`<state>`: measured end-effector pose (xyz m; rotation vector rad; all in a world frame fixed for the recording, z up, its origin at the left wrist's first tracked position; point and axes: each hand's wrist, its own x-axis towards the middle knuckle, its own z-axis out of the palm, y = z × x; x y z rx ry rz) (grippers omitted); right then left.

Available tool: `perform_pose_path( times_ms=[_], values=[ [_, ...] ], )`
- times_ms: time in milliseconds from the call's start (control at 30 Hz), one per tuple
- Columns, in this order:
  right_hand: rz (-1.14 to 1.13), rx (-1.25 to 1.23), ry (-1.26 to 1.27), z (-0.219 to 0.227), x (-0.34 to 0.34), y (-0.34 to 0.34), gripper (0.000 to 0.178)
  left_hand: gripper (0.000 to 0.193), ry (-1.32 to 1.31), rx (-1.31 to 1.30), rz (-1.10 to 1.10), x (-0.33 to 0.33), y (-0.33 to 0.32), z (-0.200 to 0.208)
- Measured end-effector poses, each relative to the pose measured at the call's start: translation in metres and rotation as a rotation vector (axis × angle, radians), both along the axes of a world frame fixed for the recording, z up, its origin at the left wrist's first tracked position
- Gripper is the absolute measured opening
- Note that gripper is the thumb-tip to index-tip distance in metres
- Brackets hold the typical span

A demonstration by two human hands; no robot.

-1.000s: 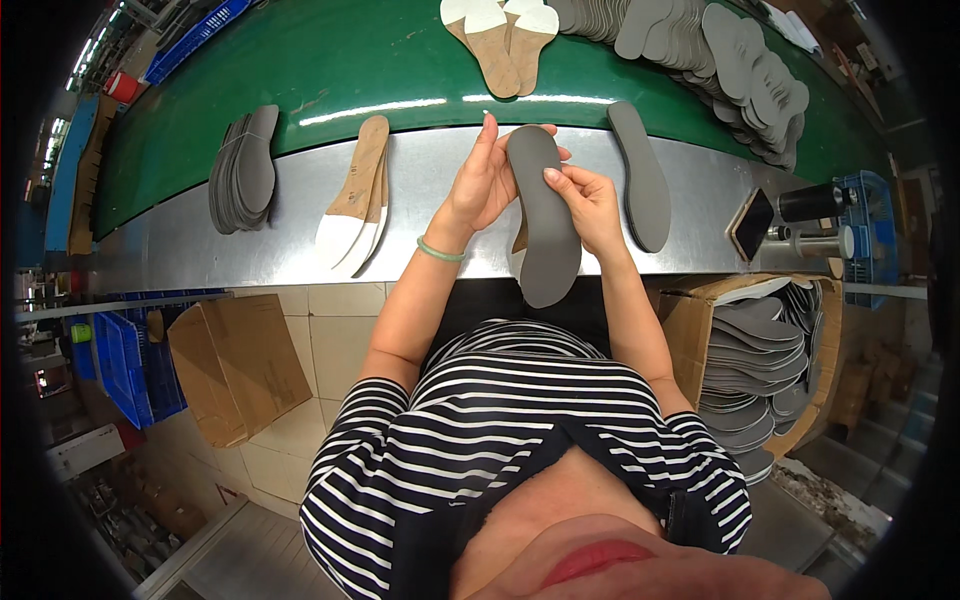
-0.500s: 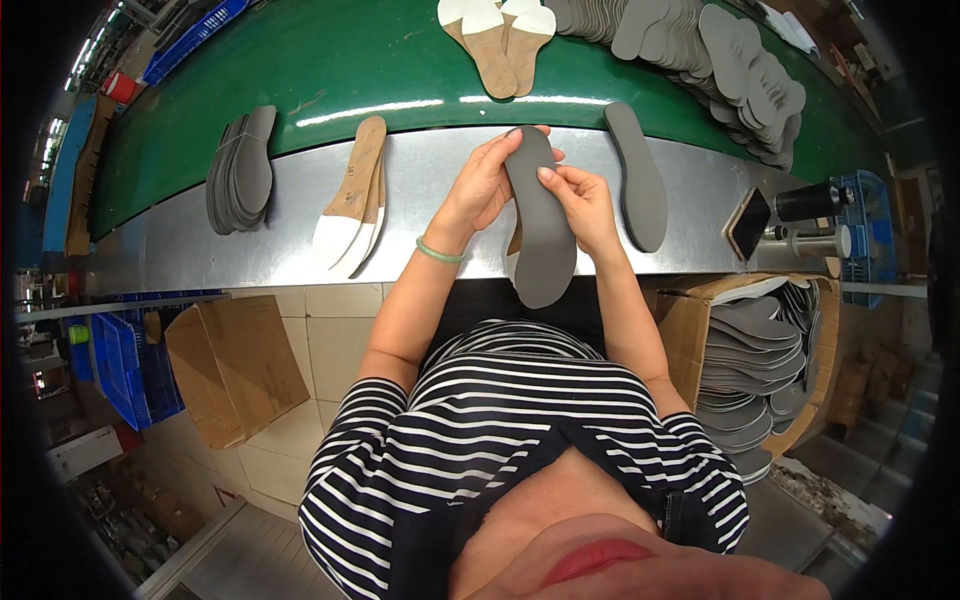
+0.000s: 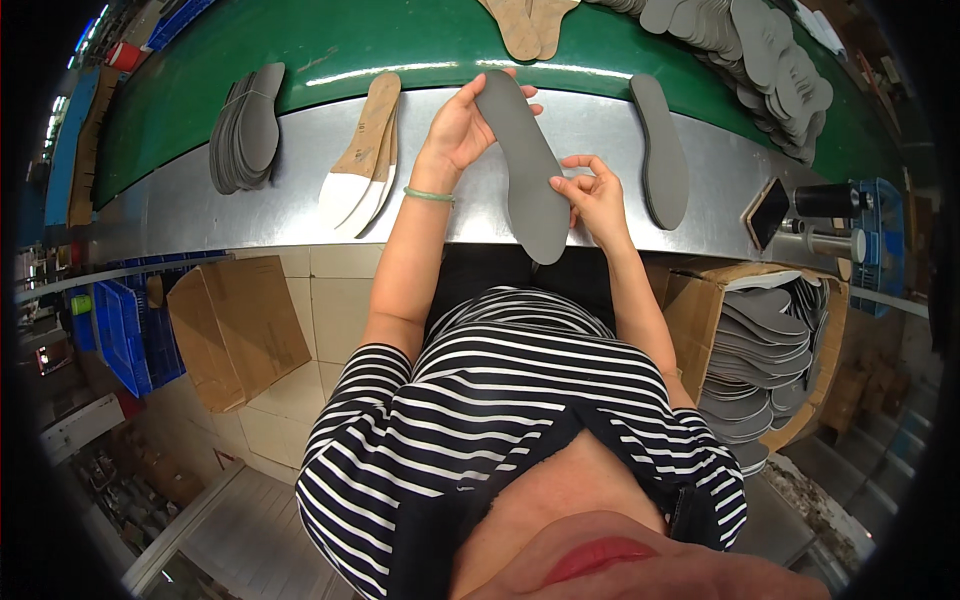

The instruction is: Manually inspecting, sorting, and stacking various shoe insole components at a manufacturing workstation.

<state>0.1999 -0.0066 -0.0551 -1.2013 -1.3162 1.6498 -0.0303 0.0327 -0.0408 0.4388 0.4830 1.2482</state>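
Note:
A grey shoe insole is held up over the front edge of the metal table, its narrow end away from me. My left hand, with a green bangle on the wrist, is closed round the narrow end, thumb at the rim. At the wide end, my right hand pinches the right rim between thumb and fingers. The underside of the insole is hidden. To the left lie a few brown insoles with white ends; a small stack of grey insoles is on the right.
A tied bundle of grey insoles stands at far left. Brown pieces and a grey insole pile lie on the green surface. A phone is at right, above a carton of insoles.
My right hand has slid from the upper part of the insole down to its wide end. The insole now tilts more, and the brown and white edge behind it no longer shows.

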Motion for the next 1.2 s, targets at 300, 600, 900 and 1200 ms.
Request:
perform_pose_path(
  times_ms=[300,600,900,1200],
  values=[
    [0.001,-0.008,-0.06,-0.001,-0.004,0.004,0.023,0.043,0.004,0.033,0.023,-0.004,-0.002,-0.001],
    [0.003,-0.012,-0.092,-0.008,-0.006,0.008,0.019,0.043,0.012,0.033,0.037,-0.003,-0.006,0.005],
    [0.075,0.299,-0.496,0.023,0.002,0.017,0.014,0.052,1.719,0.783,0.624,-0.002,-0.026,0.052],
    [0.132,0.738,-0.507,0.056,-0.001,0.009,0.039,0.029,1.519,0.338,-0.008,0.034,-0.035,0.039]
  ],
)
